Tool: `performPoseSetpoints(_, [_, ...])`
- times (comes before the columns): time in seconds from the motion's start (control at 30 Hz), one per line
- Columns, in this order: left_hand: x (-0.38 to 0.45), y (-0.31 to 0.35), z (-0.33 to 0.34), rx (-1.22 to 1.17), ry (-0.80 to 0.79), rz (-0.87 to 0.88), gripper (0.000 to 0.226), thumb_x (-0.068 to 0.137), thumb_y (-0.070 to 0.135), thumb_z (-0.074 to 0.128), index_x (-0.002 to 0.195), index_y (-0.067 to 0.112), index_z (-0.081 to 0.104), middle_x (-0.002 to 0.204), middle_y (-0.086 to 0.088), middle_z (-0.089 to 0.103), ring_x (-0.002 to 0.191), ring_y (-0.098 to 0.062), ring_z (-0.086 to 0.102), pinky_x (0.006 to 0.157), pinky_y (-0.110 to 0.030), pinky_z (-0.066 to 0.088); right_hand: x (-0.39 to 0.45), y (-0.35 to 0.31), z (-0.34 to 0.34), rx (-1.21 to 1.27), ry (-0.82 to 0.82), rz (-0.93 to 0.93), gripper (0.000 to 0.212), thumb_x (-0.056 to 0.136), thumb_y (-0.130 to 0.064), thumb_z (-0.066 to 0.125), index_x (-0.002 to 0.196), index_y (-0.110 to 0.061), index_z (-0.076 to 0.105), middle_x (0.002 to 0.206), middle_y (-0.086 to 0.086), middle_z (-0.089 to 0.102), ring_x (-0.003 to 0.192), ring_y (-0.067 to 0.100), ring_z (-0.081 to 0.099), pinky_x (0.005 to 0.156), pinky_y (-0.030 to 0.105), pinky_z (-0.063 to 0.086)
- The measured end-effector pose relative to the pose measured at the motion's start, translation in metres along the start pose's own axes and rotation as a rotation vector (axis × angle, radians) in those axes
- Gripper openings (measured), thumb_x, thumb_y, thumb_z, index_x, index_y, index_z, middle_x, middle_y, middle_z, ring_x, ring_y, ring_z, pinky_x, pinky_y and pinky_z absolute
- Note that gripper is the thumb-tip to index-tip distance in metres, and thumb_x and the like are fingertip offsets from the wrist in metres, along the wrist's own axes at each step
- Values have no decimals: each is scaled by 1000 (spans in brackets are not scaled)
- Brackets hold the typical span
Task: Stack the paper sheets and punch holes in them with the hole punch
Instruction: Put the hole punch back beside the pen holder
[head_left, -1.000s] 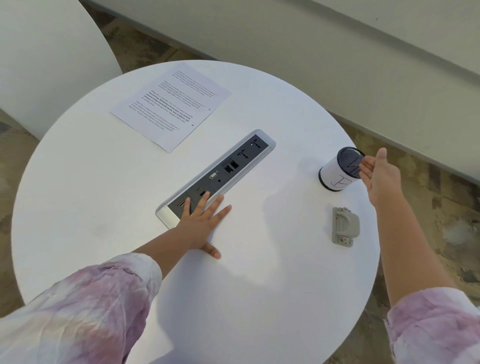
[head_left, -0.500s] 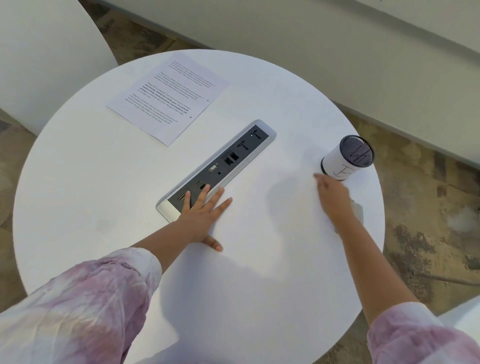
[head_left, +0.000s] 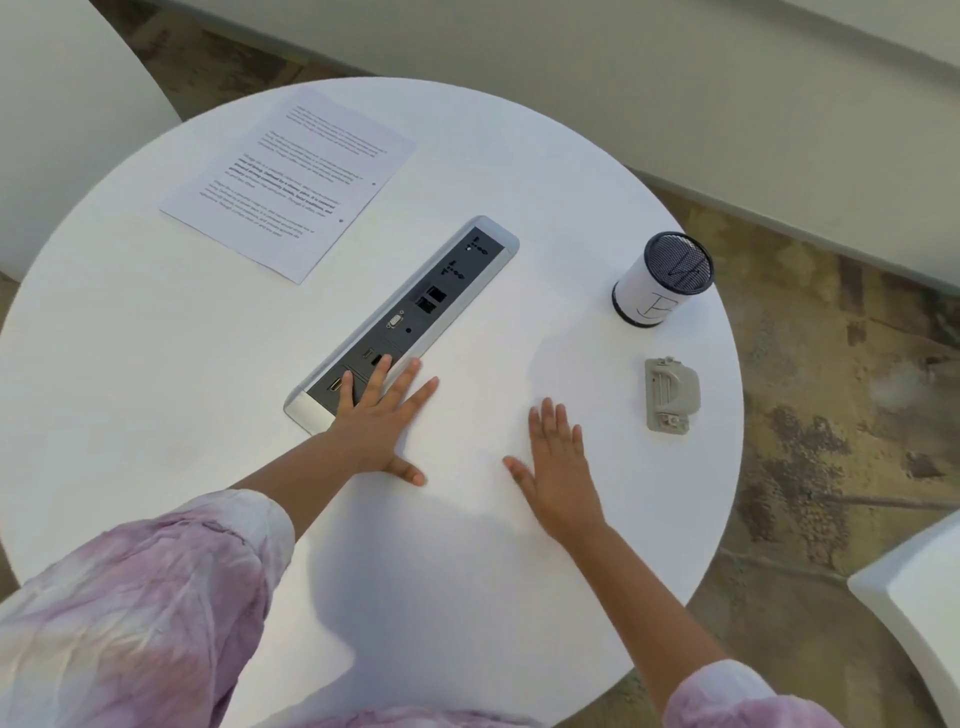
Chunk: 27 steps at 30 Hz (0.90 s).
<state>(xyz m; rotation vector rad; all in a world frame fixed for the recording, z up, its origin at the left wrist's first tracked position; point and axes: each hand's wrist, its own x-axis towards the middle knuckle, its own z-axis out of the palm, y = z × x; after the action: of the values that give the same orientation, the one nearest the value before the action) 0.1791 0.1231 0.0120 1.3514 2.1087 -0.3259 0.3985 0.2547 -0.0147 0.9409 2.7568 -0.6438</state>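
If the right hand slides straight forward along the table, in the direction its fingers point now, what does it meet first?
The right hand lies flat, fingers pointing up and slightly left in the head view. That line looks free across the bare table to its far edge. The hole punch and the mesh cup sit to its right, probably outside it.

The worktop was smooth white laminate with a soft satin sheen. Its inset socket panel had a brushed-metal frame around a matt dark face. The paper sheets were thin, matt and printed. The hole punch looked like dull grey plastic, perhaps painted metal. The cup had black wire mesh wrapped in white paper. The sleeve was soft, crinkled cloth.
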Motion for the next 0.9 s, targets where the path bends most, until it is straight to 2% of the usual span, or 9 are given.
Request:
performPoseSetpoints(0.1, [0,0,0,-1,4,1,125,58,79,57,141,34,-25,149,5,-36,135,-29,-35,108,-62,-10,-6,-5,-15,591,92,182,57,97,-46,21,148,-24,6,153,-16,8,143,6,6,119,29,6])
performPoseSetpoints(0.17, [0,0,0,-3,2,0,125,58,78,57,141,34,-25,149,5,-36,135,-29,-36,108,-62,-10,-6,-6,-30,1037,215,315,47,100,-30,28,146,-29,17,150,-12,28,137,4,31,114,26,22])
performPoseSetpoints(0.23, [-1,0,0,-1,2,0,125,58,79,57,141,34,-25,149,5,-37,135,-29,-36,107,-62,-10,-6,-2,-38,1268,280,379,44,101,-25,28,144,-29,21,144,-8,40,128,3,44,106,22,28])
performPoseSetpoints(0.4, [1,0,1,8,11,-3,125,57,79,57,141,34,-25,149,5,-36,136,-29,-35,108,-62,-9,-3,9,-39,1454,307,429,44,99,-16,29,143,-24,25,136,-3,48,124,7,49,96,21,36])
performPoseSetpoints(0.6, [1,-1,1,4,5,-3,125,58,79,57,140,35,-26,149,5,-37,135,-29,-36,107,-62,-11,1,12,-44,1563,408,503,40,99,-26,35,138,-12,34,130,9,52,116,18,56,101,28,39])
performPoseSetpoints(0.67, [0,-1,2,14,20,-3,124,58,79,56,140,35,-26,149,5,-36,136,-29,-35,108,-62,-10,4,12,-50,1501,443,572,37,99,-22,38,134,-8,40,127,14,54,111,23,58,95,30,46])
performPoseSetpoints(0.73, [0,-3,4,25,43,5,123,58,81,54,139,36,-27,150,5,-35,136,-29,-34,108,-61,-9,6,13,-51,1258,467,579,31,97,-20,42,127,-12,48,123,11,56,109,23,58,90,27,47])
performPoseSetpoints(0.83, [0,-5,5,42,63,18,120,59,83,50,132,36,-33,150,4,-34,137,-29,-32,109,-61,-9,5,16,-44,458,373,382,37,94,-31,43,128,-19,50,138,3,47,124,23,45,103,26,30])
performPoseSetpoints(0.9, [0,-5,4,63,41,19,120,60,82,49,137,34,-29,149,4,-36,137,-30,-31,109,-61,-7,3,12,-32,115,214,261,67,87,-57,24,140,-18,36,154,5,25,141,29,23,114,35,16])
